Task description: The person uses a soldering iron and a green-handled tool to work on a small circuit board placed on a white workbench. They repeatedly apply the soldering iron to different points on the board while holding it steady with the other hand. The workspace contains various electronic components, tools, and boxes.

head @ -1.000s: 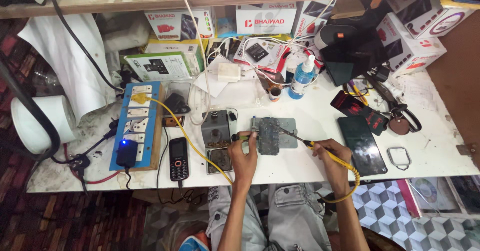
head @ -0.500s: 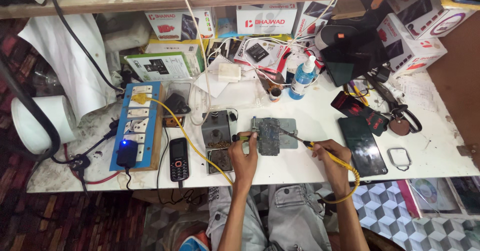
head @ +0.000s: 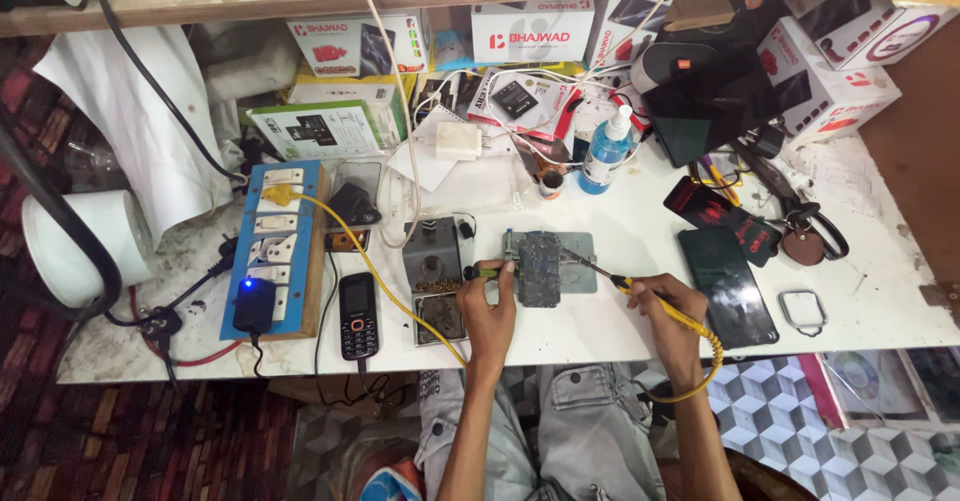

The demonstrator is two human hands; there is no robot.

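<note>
Two hands are working at the middle of the white surface [head: 620,326]. The left hand [head: 487,306] is closing around a small green-tipped tool [head: 480,273], its tip lying against the left edge of the circuit board [head: 540,267] clamped in a metal holder [head: 578,261]. The right hand [head: 662,306] is gripping a yellow-handled soldering iron [head: 610,279], its tip touching the board from four o'clock. At nine o'clock of the board a grey soldering station [head: 432,253] is sitting, with a black keypad phone [head: 358,316] beyond it. At three o'clock a dark smartphone [head: 727,286] is lying flat; at one o'clock a blue spray bottle [head: 606,151] is standing upright.
</note>
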